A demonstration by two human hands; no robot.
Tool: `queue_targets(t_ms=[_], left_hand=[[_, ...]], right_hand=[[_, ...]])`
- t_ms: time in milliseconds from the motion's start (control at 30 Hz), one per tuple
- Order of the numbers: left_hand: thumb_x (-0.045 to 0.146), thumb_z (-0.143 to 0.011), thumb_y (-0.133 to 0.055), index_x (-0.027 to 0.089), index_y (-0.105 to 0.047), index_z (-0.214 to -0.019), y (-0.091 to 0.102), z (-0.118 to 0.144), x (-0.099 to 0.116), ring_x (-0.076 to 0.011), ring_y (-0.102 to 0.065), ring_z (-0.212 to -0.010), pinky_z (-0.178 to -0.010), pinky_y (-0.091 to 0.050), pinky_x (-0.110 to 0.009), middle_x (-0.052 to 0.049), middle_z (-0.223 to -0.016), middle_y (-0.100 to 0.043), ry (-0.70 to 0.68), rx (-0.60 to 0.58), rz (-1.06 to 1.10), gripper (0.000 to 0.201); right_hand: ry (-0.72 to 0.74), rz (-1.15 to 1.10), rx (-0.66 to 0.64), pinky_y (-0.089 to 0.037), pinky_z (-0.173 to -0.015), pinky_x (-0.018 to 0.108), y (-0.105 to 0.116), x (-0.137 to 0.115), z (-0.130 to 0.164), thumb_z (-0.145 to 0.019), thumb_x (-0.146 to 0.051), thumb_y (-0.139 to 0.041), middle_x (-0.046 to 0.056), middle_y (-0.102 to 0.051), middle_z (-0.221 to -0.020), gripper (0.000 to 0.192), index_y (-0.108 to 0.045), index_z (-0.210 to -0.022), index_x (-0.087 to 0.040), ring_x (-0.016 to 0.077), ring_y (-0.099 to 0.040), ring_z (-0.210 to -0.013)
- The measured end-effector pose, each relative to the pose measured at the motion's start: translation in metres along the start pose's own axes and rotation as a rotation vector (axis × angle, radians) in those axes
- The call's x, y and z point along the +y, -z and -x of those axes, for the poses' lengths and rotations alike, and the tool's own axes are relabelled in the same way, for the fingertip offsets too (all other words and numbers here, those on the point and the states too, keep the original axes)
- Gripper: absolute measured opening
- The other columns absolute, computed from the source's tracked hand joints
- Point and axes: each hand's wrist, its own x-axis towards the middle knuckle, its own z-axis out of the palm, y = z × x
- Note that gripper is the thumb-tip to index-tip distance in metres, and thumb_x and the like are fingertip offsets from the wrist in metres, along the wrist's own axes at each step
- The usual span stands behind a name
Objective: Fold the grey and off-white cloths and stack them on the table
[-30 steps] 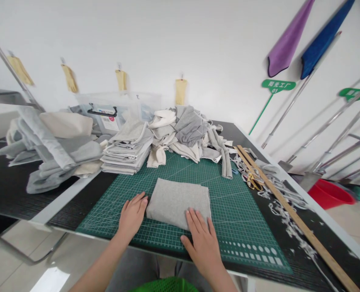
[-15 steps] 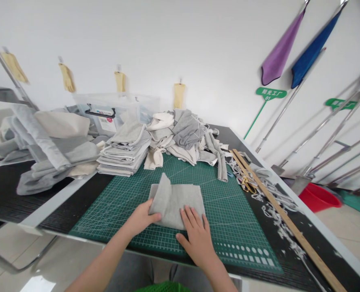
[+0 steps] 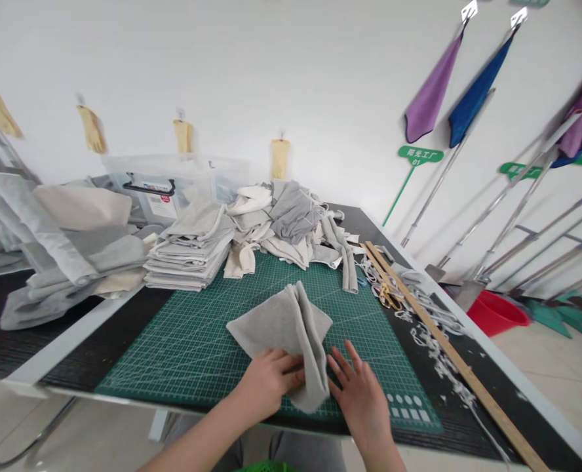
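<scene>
A folded grey cloth [image 3: 270,321] lies turned at an angle on the green cutting mat [image 3: 193,341], its right part standing up in a raised fold. My left hand [image 3: 271,380] grips the cloth at its near side, fingers curled against the upright fold and partly hidden by it. Just right of that fold is my right hand [image 3: 362,396], open with fingers spread and fingertips close to the cloth's edge; whether they touch it I cannot tell.
Behind the mat's left part stands a stack of folded grey cloths [image 3: 187,255]. A loose cloth heap [image 3: 291,216] and a clear plastic box [image 3: 158,196] sit farther back. Gold-handled scissors [image 3: 389,298], a wooden strip [image 3: 448,334] and cord scraps lie along the right.
The cloth has turned from nearly square to a diagonal position, and its fold now stands on the right. My left hand has moved right; my right hand has lifted off the cloth.
</scene>
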Motion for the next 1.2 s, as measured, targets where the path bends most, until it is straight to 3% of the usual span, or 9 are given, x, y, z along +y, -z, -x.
queue_targets(t_ms=[100, 200, 267, 367, 467, 600, 833, 1067, 1200], left_hand=[[0.026, -0.076, -0.041, 0.029, -0.051, -0.1, 0.002, -0.002, 0.016, -0.0154, -0.046, -0.083, -0.068, -0.035, -0.028, -0.001, -0.105, -0.052, -0.148, -0.185, -0.018, 0.026], [0.026, -0.074, -0.041, 0.029, -0.042, -0.11, 0.001, 0.0, 0.027, -0.0172, -0.042, -0.095, -0.076, -0.032, -0.03, -0.002, -0.118, -0.043, -0.222, -0.247, 0.015, 0.036], [0.025, -0.073, -0.042, 0.028, -0.037, -0.114, -0.001, 0.001, 0.031, -0.0181, -0.039, -0.101, -0.082, -0.03, -0.032, -0.003, -0.123, -0.038, -0.2, -0.257, 0.031, 0.041], [0.026, -0.071, -0.044, 0.029, -0.034, -0.117, -0.008, 0.003, 0.032, -0.02, -0.035, -0.107, -0.088, -0.025, -0.037, -0.004, -0.126, -0.034, -0.121, -0.26, 0.038, 0.047], [0.028, -0.071, -0.045, 0.03, -0.031, -0.119, -0.015, 0.006, 0.03, -0.0221, -0.03, -0.113, -0.091, -0.021, -0.041, -0.004, -0.129, -0.028, -0.05, -0.252, 0.023, 0.05], [0.029, -0.074, -0.04, 0.028, -0.026, -0.123, -0.023, 0.008, 0.035, -0.0229, -0.027, -0.116, -0.091, -0.022, -0.041, -0.006, -0.132, -0.022, 0.045, -0.253, 0.004, 0.051], [0.052, -0.073, -0.034, 0.021, -0.03, -0.123, -0.022, 0.003, 0.058, -0.0297, -0.025, -0.116, -0.089, -0.026, -0.046, -0.011, -0.129, -0.026, 0.196, -0.267, 0.033, 0.059], [0.041, -0.076, -0.037, 0.028, -0.044, -0.112, -0.003, 0.009, 0.023, -0.017, -0.039, -0.109, -0.087, -0.034, -0.033, 0.002, -0.121, -0.042, 0.238, -0.207, 0.097, 0.038], [0.031, -0.073, -0.043, 0.027, -0.049, -0.107, 0.01, 0.009, -0.016, -0.0174, -0.045, -0.102, -0.08, -0.038, -0.031, 0.001, -0.114, -0.049, 0.401, -0.135, -0.002, 0.034]], right_hand=[[-0.107, -0.001, -0.001, -0.039, -0.075, 0.045, 0.018, -0.007, 0.023, -0.071, -0.062, -0.007, 0.007, -0.05, -0.113, 0.065, -0.028, -0.122, -0.028, 0.0231, -0.047, -0.101], [-0.168, 0.062, 0.065, -0.04, -0.074, 0.044, 0.029, -0.01, 0.039, -0.067, -0.066, -0.007, 0.008, -0.059, -0.098, 0.07, -0.048, -0.108, -0.027, 0.0253, -0.052, -0.094], [-0.217, 0.048, 0.134, -0.04, -0.074, 0.044, 0.031, -0.01, 0.045, -0.067, -0.066, -0.017, 0.01, -0.062, -0.09, 0.069, -0.052, -0.104, -0.02, 0.0272, -0.054, -0.089], [-0.283, 0.032, 0.264, -0.041, -0.072, 0.043, 0.032, -0.007, 0.045, -0.061, -0.055, -0.047, 0.011, -0.061, -0.09, 0.066, -0.041, -0.113, -0.016, 0.0278, -0.056, -0.083], [-0.14, 0.191, 0.326, -0.041, -0.074, 0.039, 0.038, -0.001, 0.033, -0.054, -0.037, -0.062, 0.008, -0.058, -0.099, 0.073, -0.033, -0.118, -0.018, 0.0256, -0.054, -0.087], [0.169, 0.561, 0.336, -0.031, -0.088, 0.035, 0.048, 0.0, 0.005, -0.054, -0.026, -0.057, 0.006, -0.05, -0.111, 0.061, -0.041, -0.113, -0.017, 0.0231, -0.043, -0.102], [0.181, 0.814, 0.121, -0.039, -0.076, 0.034, 0.043, -0.017, -0.053, -0.055, -0.021, -0.05, 0.007, -0.061, -0.089, 0.04, -0.054, -0.094, -0.012, 0.0215, -0.054, -0.081], [0.023, 0.779, -0.07, -0.042, -0.063, 0.029, 0.054, -0.025, -0.072, -0.057, -0.033, -0.055, 0.007, -0.062, -0.081, 0.04, -0.055, -0.09, -0.01, 0.0202, -0.056, -0.071], [0.01, 0.983, 0.048, -0.04, -0.062, 0.028, 0.06, -0.031, -0.079, -0.057, -0.04, -0.056, 0.005, -0.061, -0.077, 0.058, -0.047, -0.106, -0.011, 0.0187, -0.055, -0.069]])
